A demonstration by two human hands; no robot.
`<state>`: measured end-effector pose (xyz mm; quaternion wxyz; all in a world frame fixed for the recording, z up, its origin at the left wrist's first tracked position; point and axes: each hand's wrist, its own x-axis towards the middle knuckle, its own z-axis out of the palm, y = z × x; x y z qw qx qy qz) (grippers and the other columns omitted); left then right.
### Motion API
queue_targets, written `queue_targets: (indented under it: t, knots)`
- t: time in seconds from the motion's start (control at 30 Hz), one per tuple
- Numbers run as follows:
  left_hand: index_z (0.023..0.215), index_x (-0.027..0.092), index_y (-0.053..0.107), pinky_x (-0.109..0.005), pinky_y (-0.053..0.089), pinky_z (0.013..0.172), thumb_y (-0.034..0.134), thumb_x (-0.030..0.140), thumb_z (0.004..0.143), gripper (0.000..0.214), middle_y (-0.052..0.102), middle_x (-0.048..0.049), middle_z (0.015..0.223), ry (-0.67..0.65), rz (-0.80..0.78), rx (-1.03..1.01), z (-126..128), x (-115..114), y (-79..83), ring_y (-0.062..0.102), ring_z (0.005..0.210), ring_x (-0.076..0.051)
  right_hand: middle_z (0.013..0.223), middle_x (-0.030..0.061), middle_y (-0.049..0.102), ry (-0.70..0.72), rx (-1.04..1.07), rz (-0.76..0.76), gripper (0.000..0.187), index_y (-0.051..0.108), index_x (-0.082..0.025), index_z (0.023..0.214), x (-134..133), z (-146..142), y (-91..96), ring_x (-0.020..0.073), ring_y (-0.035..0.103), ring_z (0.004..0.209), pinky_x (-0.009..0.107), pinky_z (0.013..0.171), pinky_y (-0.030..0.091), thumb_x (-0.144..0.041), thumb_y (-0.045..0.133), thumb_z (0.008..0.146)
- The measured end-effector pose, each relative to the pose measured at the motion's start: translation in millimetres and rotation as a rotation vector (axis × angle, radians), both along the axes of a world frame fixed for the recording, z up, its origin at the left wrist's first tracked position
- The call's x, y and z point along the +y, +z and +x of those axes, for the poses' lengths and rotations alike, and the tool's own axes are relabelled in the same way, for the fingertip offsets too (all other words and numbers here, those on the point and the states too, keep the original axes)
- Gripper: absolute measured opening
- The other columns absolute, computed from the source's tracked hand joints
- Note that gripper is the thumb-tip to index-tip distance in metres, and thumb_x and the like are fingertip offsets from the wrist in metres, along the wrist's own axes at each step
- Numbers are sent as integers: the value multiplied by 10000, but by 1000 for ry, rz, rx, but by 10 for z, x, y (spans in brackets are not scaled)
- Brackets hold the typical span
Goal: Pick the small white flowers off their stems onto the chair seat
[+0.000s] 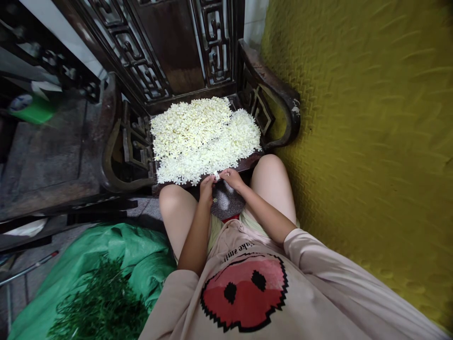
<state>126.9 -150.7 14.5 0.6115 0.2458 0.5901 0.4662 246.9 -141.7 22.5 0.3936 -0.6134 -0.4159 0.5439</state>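
A big heap of small white flowers point(203, 137) covers the seat of a dark carved wooden chair point(279, 101) in front of me. My left hand point(207, 185) and my right hand point(231, 178) meet at the near edge of the heap, between my bare knees. Both hands have their fingers pinched together on one small white flower point(217, 175) held between them. A tiny fallen flower point(214, 200) lies on the speckled floor just below my left hand.
A yellow-green embossed mat point(371, 123) fills the right side. At lower left a green sheet point(116, 255) holds a pile of dark green stems point(102, 307). A second dark wooden seat point(46, 156) stands to the left, with a green container point(31, 107) behind it.
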Motion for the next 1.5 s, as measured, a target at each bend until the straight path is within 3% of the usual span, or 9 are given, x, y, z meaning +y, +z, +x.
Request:
queue_targets:
  t: [0.47,0.77,1.13,1.37,1.5]
  knots:
    - [743,152,653,-256,400,655,596,313,652,193,622,-17,691,-124,120,217,12,-39,36,533,651,-132,650,-9,562,7,-187,90,93,547,-156,646,33,24,-158,114,514,629,232,633,386,-248,542,642]
    - [718,161,639,-269,403,692,567,313,676,173,623,-20,715,-175,189,264,47,-67,21,544,679,-143,676,17,598,-61,-270,-39,141,578,-132,657,7,61,-177,128,536,641,228,614,388,-268,541,649]
    - [793,157,649,-234,373,596,603,351,630,258,636,-38,767,-135,-9,107,45,-58,8,550,672,-129,647,4,597,-50,-332,19,150,589,-136,644,2,53,-138,121,541,612,222,599,398,-282,556,629]
    - [772,155,657,-227,358,579,644,378,593,287,632,-21,723,-129,15,135,63,-73,0,519,621,-106,650,1,607,-57,-227,18,136,604,-133,650,-3,55,-153,118,541,617,225,612,402,-263,571,621]
    - [774,141,647,-224,348,552,665,407,580,330,612,-16,665,-73,-45,76,23,-41,-44,508,584,-99,666,9,621,-66,-1,-29,214,621,-137,681,-25,24,-73,114,535,623,223,603,395,-337,626,603]
